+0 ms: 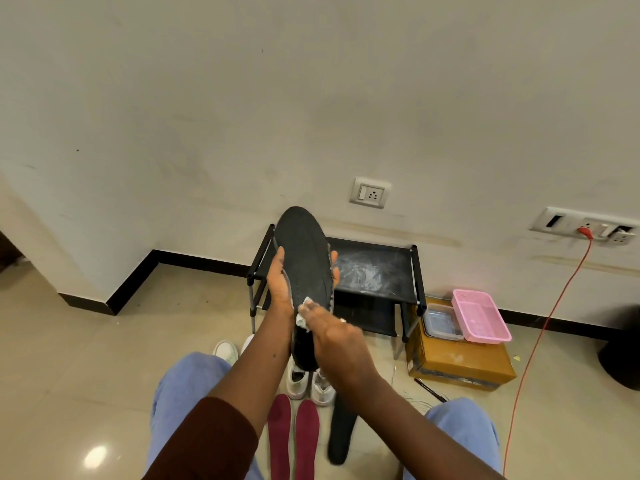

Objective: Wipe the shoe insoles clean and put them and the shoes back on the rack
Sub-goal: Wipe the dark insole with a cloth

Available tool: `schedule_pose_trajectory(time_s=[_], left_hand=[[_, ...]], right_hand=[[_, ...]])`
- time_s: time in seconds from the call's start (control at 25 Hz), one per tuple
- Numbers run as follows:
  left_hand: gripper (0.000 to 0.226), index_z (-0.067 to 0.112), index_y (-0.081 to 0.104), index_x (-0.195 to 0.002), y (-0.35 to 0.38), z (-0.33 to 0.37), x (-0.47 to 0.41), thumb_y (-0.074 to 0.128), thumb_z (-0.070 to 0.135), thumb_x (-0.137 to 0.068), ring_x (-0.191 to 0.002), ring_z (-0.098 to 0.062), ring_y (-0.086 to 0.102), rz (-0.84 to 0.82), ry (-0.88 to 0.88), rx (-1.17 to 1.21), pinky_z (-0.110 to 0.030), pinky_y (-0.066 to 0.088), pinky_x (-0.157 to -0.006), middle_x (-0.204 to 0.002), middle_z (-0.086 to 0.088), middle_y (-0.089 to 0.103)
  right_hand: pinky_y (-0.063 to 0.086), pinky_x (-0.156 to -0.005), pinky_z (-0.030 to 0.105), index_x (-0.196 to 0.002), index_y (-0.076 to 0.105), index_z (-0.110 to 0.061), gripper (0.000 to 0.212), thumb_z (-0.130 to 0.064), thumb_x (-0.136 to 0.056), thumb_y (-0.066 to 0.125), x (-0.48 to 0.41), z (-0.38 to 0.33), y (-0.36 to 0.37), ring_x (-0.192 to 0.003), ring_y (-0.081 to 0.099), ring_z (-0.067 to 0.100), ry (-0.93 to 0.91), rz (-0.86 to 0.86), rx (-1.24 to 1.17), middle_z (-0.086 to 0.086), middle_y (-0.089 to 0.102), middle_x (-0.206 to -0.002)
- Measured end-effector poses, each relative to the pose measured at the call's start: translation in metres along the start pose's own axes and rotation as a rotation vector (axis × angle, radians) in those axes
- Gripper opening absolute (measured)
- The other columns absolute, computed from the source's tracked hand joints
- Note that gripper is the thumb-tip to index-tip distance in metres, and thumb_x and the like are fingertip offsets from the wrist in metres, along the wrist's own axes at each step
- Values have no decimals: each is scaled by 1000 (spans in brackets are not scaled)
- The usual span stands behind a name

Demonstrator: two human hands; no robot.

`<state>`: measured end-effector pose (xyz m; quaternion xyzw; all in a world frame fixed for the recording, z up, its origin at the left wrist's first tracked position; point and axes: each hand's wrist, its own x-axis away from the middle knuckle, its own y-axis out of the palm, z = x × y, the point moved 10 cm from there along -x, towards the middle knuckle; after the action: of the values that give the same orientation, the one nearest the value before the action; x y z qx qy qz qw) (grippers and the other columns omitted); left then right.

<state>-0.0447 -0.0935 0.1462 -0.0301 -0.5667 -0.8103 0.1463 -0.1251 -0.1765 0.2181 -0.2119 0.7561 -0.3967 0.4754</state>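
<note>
Your left hand (280,285) grips the black insole (304,251) from behind, thumb on its left edge and fingertips curled round its right edge. It stands nearly upright in the air, in front of the rack (374,268). Your right hand (332,337) pinches a white wipe (304,311) and presses it on the lower part of this insole. Below, on the floor between your knees, stand two white shoes (298,379), and nearer to you lie two red insoles (278,431) and a second black insole (341,434). A pink basket (481,317) rests on a cardboard box (460,362) right of the rack.
</note>
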Motion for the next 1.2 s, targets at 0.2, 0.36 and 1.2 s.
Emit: schedule_pose_trajectory(time_s=[0.2,0.36,1.2], left_hand=[[66,6,61,-104,1,-12,10,27,61,-92,-79,-18,70,112,43,-256,-28,58,-70,-99,-11,67],[52,4,73,-83,6,-23,15,41,45,-84,-74,-20,71,-26,77,-110,-27,59,-65,-79,-10,71],[76,3,58,-118,-16,-13,6,29,67,-89,-90,-26,67,91,82,-141,-37,52,-85,-106,-15,66]], right_hand=[[58,-69,38,-91,70,-9,17,-1,-81,59,-54,50,20,-81,70,25,199,-89,-11,11,72,-92],[54,-75,42,-100,71,-12,28,-2,-87,48,-72,67,15,-86,67,29,262,-168,-40,8,72,-98],[49,-83,39,-92,71,1,20,6,-81,54,-39,20,7,-89,62,31,188,-215,-109,18,66,-94]])
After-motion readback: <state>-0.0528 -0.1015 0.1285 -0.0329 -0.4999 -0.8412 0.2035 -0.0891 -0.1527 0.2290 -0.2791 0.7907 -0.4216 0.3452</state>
